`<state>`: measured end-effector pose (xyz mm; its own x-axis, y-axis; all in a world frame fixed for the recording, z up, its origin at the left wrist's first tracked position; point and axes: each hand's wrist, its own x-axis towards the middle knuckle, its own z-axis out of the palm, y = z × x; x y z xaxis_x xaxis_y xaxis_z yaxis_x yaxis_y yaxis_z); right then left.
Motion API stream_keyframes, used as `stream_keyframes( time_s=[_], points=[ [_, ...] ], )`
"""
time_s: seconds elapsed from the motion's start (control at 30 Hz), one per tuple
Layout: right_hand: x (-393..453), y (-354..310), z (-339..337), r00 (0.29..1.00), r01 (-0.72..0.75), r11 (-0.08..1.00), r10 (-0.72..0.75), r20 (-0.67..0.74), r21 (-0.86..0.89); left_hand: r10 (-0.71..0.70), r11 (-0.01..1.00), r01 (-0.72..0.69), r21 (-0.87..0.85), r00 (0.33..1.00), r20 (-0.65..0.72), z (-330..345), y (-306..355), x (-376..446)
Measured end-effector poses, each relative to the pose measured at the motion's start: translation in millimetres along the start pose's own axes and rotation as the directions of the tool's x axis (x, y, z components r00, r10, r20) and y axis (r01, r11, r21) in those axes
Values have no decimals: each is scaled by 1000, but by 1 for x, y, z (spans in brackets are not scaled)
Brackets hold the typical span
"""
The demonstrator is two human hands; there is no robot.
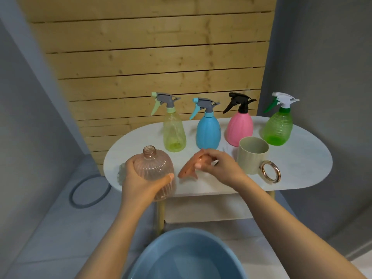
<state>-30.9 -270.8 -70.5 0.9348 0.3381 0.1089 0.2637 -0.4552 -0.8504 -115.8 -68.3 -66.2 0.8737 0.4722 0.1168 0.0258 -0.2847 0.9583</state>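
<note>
A clear peach ribbed bottle (156, 168) with its neck uncapped stands at the front left edge of the white oval table (302, 158). My left hand (138, 178) grips its body from the left. My right hand (219, 166) holds the peach spray trigger head (188, 168), which lies low over the table just right of the bottle. A beige mug (252, 156) with a gold ring handle stands right of my right hand.
Along the table's back stand a yellow-green spray bottle (174, 133), a blue one (208, 131), a pink one (239, 127) and a green one (278, 125). A blue basin (185, 256) holding water sits on the floor below. A grey ring (90, 190) lies on the floor, left.
</note>
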Motion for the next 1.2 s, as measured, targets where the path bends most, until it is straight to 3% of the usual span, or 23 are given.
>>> stream_keyframes(
  time_s=[0.3, 0.47, 0.6, 0.73, 1.2],
  points=[
    [0, -90, -43, 933, 127, 953, -21, -358, 274, -3, 1000, 3, -2, 998, 70, 33, -10, 9],
    [4, -125, -53, 889, 260, 767, 47, -456, 586, 31, 999, -28, -28, 995, 99, 54, -4, 5],
    [8, -129, -52, 903, 266, 569, 135, -408, 778, 29, 998, -23, -56, 994, 107, 63, -7, 8],
    [12, -130, -50, 914, 272, 466, 150, -378, 842, 71, 997, -66, -51, 992, 109, 66, -10, 8],
    [26, -108, -35, 895, 193, 450, 283, -344, 872, 24, 1000, -22, -12, 986, 165, 66, -8, 15]
  ],
)
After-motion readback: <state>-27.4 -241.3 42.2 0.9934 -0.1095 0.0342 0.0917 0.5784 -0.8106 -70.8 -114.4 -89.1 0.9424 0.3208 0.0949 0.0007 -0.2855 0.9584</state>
